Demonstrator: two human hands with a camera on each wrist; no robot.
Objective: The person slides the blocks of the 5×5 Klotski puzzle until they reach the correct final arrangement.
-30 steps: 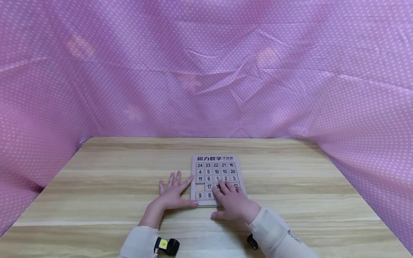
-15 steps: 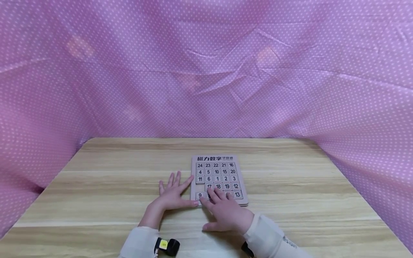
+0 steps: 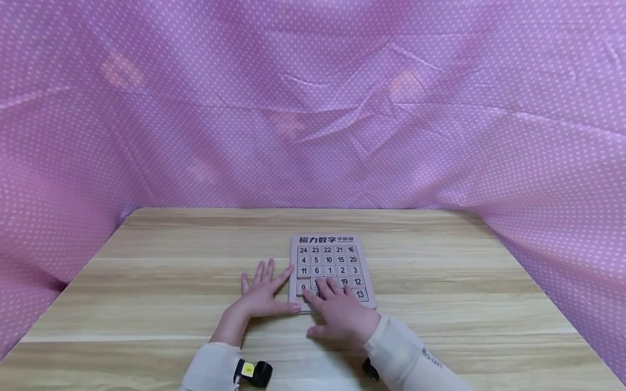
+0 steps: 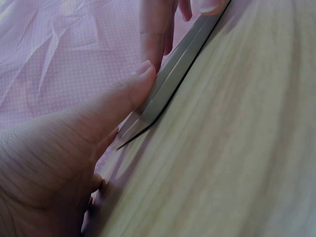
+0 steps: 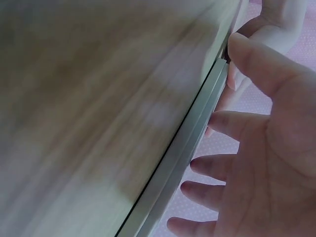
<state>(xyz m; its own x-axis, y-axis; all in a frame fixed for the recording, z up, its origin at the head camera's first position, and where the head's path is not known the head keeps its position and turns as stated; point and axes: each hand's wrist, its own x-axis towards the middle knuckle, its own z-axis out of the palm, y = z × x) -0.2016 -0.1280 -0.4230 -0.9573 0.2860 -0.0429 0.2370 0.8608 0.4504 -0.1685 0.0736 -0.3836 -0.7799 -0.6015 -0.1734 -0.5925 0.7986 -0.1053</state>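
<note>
Pink dotted cloth [image 3: 313, 108] hangs behind a wooden table [image 3: 440, 260].

Table [image 3: 440, 282]: straw-coloured wood-grain top, darker brown streaks, far corners rounded. Lying flat directly on it: one rectangular, pale greyish-mauve sliding-number board [image 3: 295, 240], square numbered tiles [image 3: 329, 260], dark lettering [image 3: 318, 240] along far edge.

The left hand [image 3: 261, 300], back upward, spreads its fingers [image 3: 282, 278] wide, thumb stretched to the right. Near it, the right hand [image 3: 344, 316], also back upward, angles forward and left, fingers fanned, thumb out sideways.
</note>
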